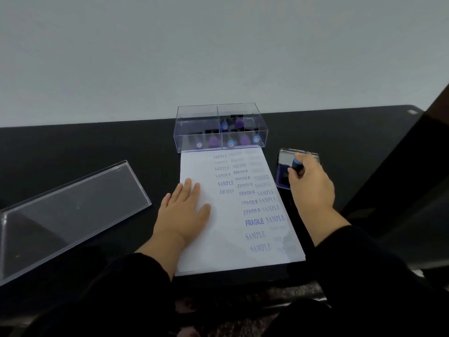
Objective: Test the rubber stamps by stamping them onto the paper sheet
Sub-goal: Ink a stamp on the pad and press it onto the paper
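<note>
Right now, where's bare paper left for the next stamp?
Free: the paper sheet's left column below the left hand, plus the strip above its fingertips. Crowded: the right half, full of prints, beside the right hand inking the stamp.

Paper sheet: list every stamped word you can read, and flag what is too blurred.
All on the paper sheet, blue ink:
"SAMPLE": many times, in the left column, right column and near the bottom.
"FRAGILE": repeated down the middle column.
"AIR MAIL": once, under the left column; last letters unclear.
"FAX OUT": near the top, uncertain.
Top right and bottom right prints: too blurred to read.
</note>
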Demonstrator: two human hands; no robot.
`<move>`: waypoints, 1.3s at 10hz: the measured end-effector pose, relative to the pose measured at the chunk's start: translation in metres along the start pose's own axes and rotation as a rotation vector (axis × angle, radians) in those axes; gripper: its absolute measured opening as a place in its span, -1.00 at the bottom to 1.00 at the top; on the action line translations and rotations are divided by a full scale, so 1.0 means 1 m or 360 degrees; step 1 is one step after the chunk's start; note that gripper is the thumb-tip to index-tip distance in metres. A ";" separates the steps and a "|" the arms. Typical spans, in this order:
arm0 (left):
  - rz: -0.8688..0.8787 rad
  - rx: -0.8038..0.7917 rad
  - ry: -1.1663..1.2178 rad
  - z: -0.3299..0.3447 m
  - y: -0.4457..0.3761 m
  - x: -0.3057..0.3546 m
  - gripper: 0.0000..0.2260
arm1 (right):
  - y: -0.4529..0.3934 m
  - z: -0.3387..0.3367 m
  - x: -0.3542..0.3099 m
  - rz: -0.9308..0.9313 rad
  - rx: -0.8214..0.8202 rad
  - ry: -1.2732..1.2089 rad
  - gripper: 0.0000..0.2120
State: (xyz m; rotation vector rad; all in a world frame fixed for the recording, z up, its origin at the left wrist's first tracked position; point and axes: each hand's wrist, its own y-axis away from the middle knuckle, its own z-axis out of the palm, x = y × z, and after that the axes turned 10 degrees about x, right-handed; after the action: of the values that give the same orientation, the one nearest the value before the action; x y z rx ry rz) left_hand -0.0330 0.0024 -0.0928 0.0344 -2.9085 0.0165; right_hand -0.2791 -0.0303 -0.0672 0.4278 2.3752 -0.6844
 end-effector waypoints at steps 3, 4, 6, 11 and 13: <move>-0.0003 -0.0002 -0.0013 0.000 0.000 0.000 -0.47 | 0.002 0.002 0.002 -0.0007 0.0018 -0.0015 -0.70; 0.0000 -0.0013 -0.0022 -0.001 -0.001 0.000 -0.47 | 0.004 0.002 0.002 -0.0023 0.0041 -0.0032 -0.72; 0.0008 -0.0021 -0.0033 0.000 -0.001 0.000 -0.47 | 0.005 0.002 0.001 -0.0035 0.0031 -0.0015 -0.71; 0.0012 -0.0011 0.0007 0.000 0.000 0.000 -0.47 | 0.020 -0.004 -0.038 -0.0145 -0.0082 -0.0393 -0.76; 0.0015 -0.0022 -0.0001 -0.001 -0.001 0.001 -0.46 | 0.048 0.013 -0.055 -0.0232 -0.0226 -0.0454 -0.67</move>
State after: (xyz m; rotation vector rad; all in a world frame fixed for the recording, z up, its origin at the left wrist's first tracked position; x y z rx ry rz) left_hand -0.0332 0.0018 -0.0914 0.0188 -2.9091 -0.0023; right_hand -0.2099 -0.0061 -0.0577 0.0890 2.1790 -0.5927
